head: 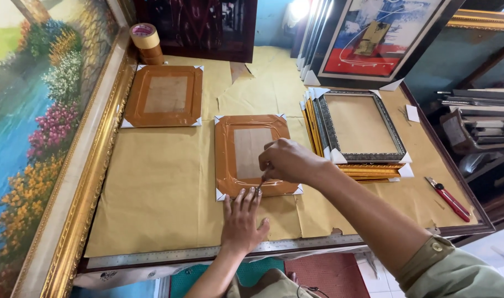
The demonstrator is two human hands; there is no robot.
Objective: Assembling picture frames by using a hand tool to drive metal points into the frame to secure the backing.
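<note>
A frame wrapped in brown tape with white corner guards lies face down in the middle of the paper-covered table. My right hand is curled over its lower right part, pinching a thin small tool whose tip touches the frame's lower edge. Flat on the paper just below that edge rests my left hand, fingers spread and fingertips at the frame's bottom rim.
A second taped frame lies at the back left, with rolls of brown tape behind it. A stack of frames sits to the right, a red cutter near the right edge. A large gold-framed painting leans at left. A metal ruler lines the front edge.
</note>
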